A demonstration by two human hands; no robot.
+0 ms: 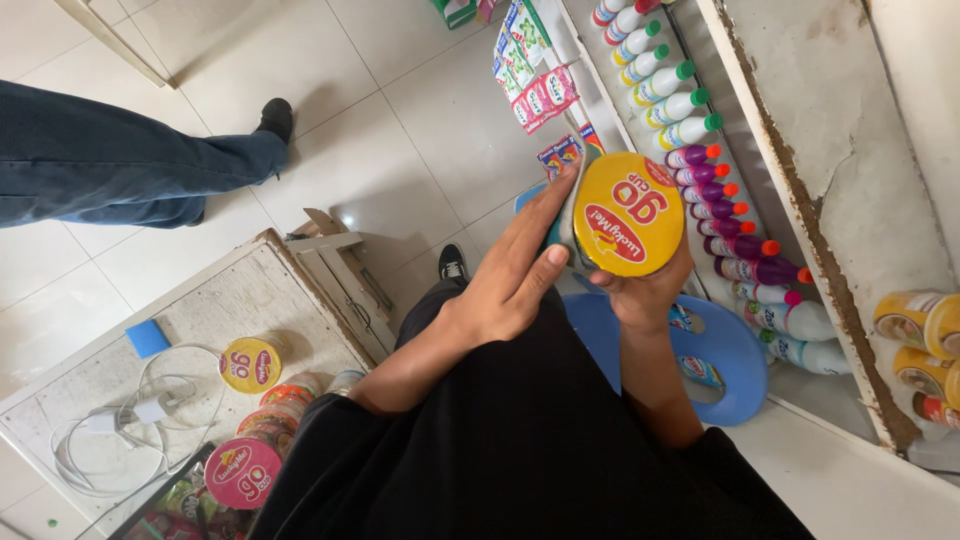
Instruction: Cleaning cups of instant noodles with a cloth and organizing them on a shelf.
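— Pale floor tiles [400,110] fill the background. What lies left of the yellow-lidded cup [627,214]?

— Far left of the cup, another person's jeans leg [120,160] crosses the floor. Below that, a worn counter [230,300] holds a blue sponge [148,338], white cables [130,415], and more noodle cups, one yellow-lidded [251,364], one pink-lidded [243,472].

— And the hands?

— Left hand [520,265] presses a grey cloth [570,210] against the cup's side; right hand [650,290] clamps it from beneath. Both close together, on the cup.

— To the right of it?

— Shelves with rows of bottles [700,160], a blue stool [735,355] underneath the cup, and jars [925,320] at far right.
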